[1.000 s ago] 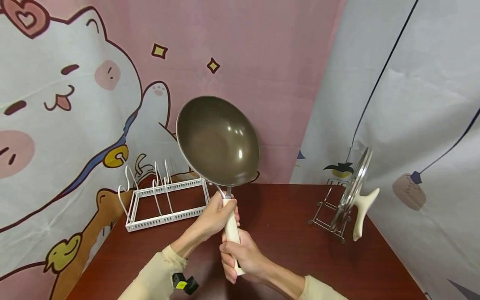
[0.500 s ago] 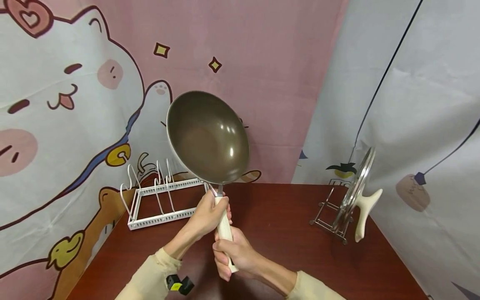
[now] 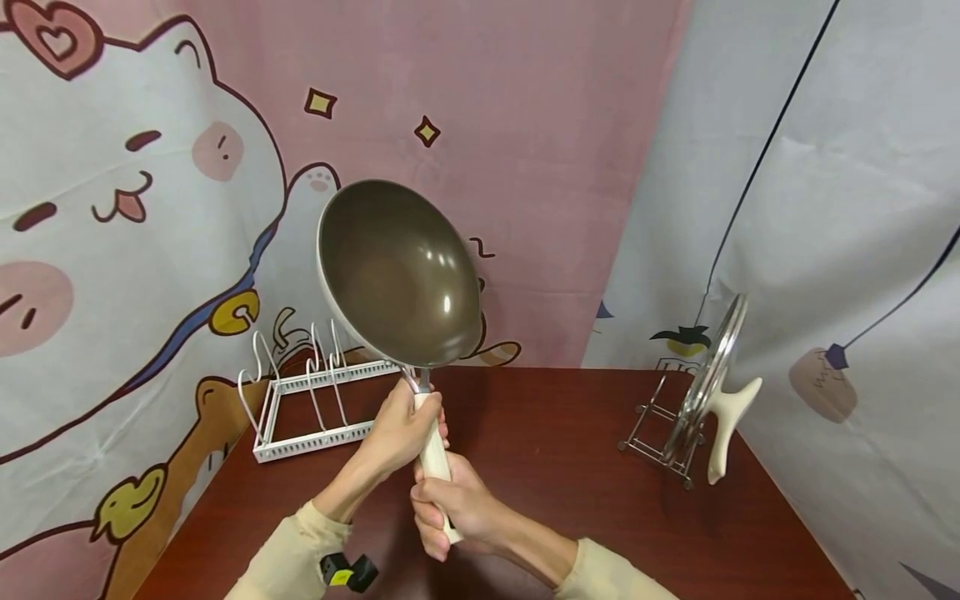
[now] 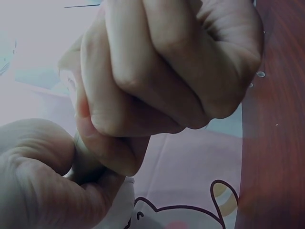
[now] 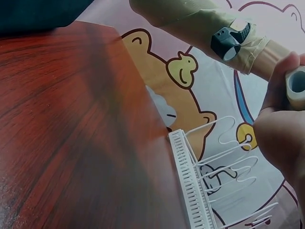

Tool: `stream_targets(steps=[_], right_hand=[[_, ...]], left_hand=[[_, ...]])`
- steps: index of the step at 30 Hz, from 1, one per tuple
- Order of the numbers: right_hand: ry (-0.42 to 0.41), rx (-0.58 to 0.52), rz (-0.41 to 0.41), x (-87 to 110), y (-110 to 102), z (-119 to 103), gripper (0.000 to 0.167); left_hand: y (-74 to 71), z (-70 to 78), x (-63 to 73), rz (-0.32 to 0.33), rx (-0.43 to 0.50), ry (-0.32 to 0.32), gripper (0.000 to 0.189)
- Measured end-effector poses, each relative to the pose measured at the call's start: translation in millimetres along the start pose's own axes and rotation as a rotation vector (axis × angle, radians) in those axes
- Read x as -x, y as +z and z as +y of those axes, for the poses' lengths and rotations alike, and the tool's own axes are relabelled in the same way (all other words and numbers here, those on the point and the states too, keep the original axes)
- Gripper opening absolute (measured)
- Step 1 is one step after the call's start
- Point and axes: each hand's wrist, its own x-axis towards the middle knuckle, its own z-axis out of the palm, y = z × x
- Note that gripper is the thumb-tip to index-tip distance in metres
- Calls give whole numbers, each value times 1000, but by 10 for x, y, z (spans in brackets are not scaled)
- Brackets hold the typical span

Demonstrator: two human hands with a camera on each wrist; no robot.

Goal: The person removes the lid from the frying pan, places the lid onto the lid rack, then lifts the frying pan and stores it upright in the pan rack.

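A deep wok point(image 3: 397, 275) with a brown inner coating is held up above the table, its bowl tilted to face me. Its cream handle point(image 3: 433, 454) slants down toward me. My left hand point(image 3: 403, 425) grips the handle's upper end near the metal neck. Lower down, my right hand point(image 3: 457, 504) wraps round the handle close to its end. In the left wrist view, curled fingers point(image 4: 143, 71) cover most of the handle. The handle's hollow end point(image 5: 296, 88) pokes out of the right hand in the right wrist view.
A white rack point(image 3: 315, 446) with upright wire dividers stands at the left of the brown table point(image 3: 570, 500), partly behind the wok. At the right, a metal wire rack point(image 3: 660, 450) holds a glass lid point(image 3: 708, 375) with a cream handle. Printed cloth point(image 3: 525, 125) hangs behind.
Both hands have carried the wok leftward and slightly up, bringing it more in front of the white rack. The grip on the handle looks the same.
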Motion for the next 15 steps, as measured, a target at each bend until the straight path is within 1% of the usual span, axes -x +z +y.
stream_targets(steps=[9,15], right_hand=[[-11,-11,-27,-53,7,8,19],[-9,-28,-41,-99,5,7,20]], left_hand=[[-40,36,6,18,-38,5,20],[-69,63,8,53,-71,8,18]])
